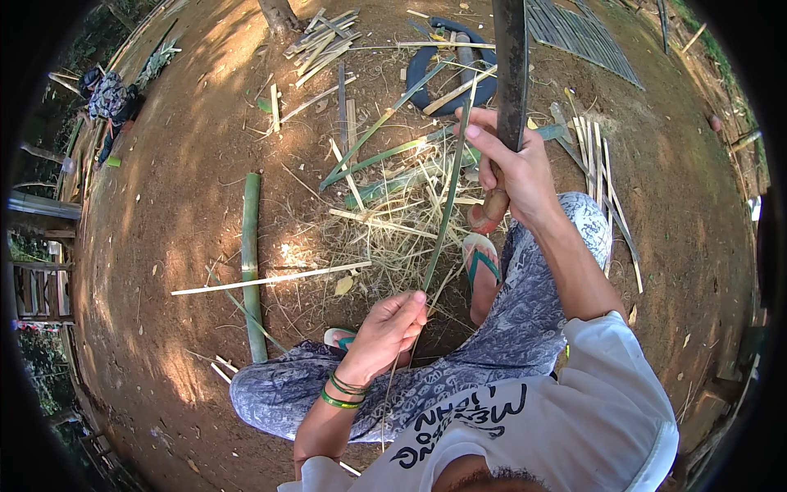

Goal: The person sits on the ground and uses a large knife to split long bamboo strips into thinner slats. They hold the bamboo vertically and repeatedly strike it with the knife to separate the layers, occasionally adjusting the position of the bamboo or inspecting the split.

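Dappled dirt ground [139, 221]; shavings [385, 242] under green strip [443, 221]; tree trunk [280, 15].

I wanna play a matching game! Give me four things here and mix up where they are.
1. Long knife
2. Thin green strip
3. Thick bamboo pole
4. Flip-flops

A. On the feet
B. Held in the right hand
C. On the ground, left of the shavings
D. Pinched in the left hand

Pairs: 1-B, 2-D, 3-C, 4-A
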Motion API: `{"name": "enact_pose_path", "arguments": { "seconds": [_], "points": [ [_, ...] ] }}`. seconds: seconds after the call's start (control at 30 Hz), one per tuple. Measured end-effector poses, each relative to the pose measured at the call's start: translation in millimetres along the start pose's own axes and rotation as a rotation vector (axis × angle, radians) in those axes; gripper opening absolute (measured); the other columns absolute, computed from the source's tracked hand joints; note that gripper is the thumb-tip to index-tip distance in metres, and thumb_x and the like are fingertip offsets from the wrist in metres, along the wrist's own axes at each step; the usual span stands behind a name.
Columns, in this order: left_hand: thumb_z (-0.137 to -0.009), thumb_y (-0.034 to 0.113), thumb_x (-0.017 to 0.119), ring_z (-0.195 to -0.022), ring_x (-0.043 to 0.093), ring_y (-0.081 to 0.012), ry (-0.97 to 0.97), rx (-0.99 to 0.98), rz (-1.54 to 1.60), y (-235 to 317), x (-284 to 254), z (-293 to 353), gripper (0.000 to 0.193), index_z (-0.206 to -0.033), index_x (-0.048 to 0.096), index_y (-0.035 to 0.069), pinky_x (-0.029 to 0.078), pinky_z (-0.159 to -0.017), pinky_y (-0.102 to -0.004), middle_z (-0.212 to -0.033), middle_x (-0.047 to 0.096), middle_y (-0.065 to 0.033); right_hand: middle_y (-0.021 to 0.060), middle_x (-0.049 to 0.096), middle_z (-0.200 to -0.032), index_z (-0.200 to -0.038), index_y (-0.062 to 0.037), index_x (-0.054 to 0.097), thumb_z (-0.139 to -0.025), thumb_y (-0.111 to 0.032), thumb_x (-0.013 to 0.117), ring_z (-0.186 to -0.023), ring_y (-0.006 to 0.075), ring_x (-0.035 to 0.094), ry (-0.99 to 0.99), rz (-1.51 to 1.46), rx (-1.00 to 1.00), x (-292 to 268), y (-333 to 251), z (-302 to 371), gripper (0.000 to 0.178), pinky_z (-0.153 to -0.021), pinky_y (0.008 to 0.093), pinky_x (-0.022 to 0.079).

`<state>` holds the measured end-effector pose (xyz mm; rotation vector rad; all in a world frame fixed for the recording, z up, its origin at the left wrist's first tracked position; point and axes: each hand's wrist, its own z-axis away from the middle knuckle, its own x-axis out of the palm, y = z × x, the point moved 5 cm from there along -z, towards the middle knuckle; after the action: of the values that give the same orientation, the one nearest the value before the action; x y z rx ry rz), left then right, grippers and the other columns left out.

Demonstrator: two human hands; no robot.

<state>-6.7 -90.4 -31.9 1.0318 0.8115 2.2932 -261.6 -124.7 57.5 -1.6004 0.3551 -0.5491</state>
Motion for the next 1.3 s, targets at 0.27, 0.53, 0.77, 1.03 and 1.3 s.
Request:
{"name": "enact_pose_path", "arguments": {
  "seconds": [0.27, 0.53, 0.77, 1.03, 1.3],
  "points": [
    [-0.107, 0.046, 0.042, -0.060, 0.050, -0.0101, -0.064, 0.235, -0.084, -7.3, 17.9, 5.8, 0.044, -0.114, 0.055, 0.004, 0.042, -0.055, -0.0239, -0.076, 0.053, -0.0019, 0.0106, 0.074, -0.095, -0.115, 0.0033, 0.067, -0.091, -0.013, 0.071, -0.049, 0.0041, 0.047, -0.059, -0.028, -0.168, 5.8, -44.4, -12.2, 0.029, -0.046, 0.0204, 0.041],
    [-0.109, 0.032, 0.045, -0.052, 0.038, -0.0048, 0.104, 0.244, -0.026, -30.6, 7.5, 82.6, 0.039, -0.108, 0.065, -0.001, 0.031, -0.048, -0.0207, -0.065, 0.044, 0.0044, -0.0019, 0.058, -0.077, -0.120, -0.0004, 0.067, -0.089, -0.017, 0.075, -0.052, 0.0056, 0.047, -0.086, -0.135, -0.321, 2.4, -114.3, -57.3, 0.036, -0.049, 0.0238, 0.042],
    [-0.106, 0.028, 0.053, -0.047, 0.027, -0.0013, 0.719, 0.612, -0.158, 70.8, -40.3, 154.1, 0.031, -0.095, 0.066, 0.002, 0.019, -0.043, -0.0217, -0.057, 0.037, 0.0100, 0.0041, 0.061, -0.097, -0.127, -0.0026, 0.060, -0.090, -0.017, 0.073, -0.052, 0.0061, 0.046, -0.189, -0.383, -0.409, 50.4, -153.1, -59.3, 0.041, -0.052, 0.0265, 0.043],
    [-0.105, 0.025, 0.055, -0.047, 0.026, -0.0014, 0.817, 0.757, -0.114, 110.2, -44.5, 175.6, 0.026, -0.096, 0.064, 0.003, 0.020, -0.044, -0.0213, -0.059, 0.034, 0.0101, 0.0098, 0.067, -0.105, -0.132, -0.0024, 0.052, -0.100, -0.025, 0.062, -0.050, 0.0063, 0.043, -0.174, -0.429, -0.342, 55.6, -136.6, -65.2, 0.041, -0.052, 0.0258, 0.041],
    [-0.107, 0.025, 0.049, -0.051, 0.031, -0.0031, 0.758, 0.867, 0.095, 120.3, -35.9, 158.4, 0.020, -0.109, 0.059, 0.007, 0.027, -0.046, -0.0193, -0.065, 0.038, 0.0066, 0.0042, 0.061, -0.070, -0.140, 0.0021, 0.050, -0.105, -0.058, 0.032, -0.049, 0.0055, 0.045, -0.128, -0.112, -0.379, 56.1, -108.2, -63.0, 0.072, -0.046, 0.0214, 0.037]
  ]
}}
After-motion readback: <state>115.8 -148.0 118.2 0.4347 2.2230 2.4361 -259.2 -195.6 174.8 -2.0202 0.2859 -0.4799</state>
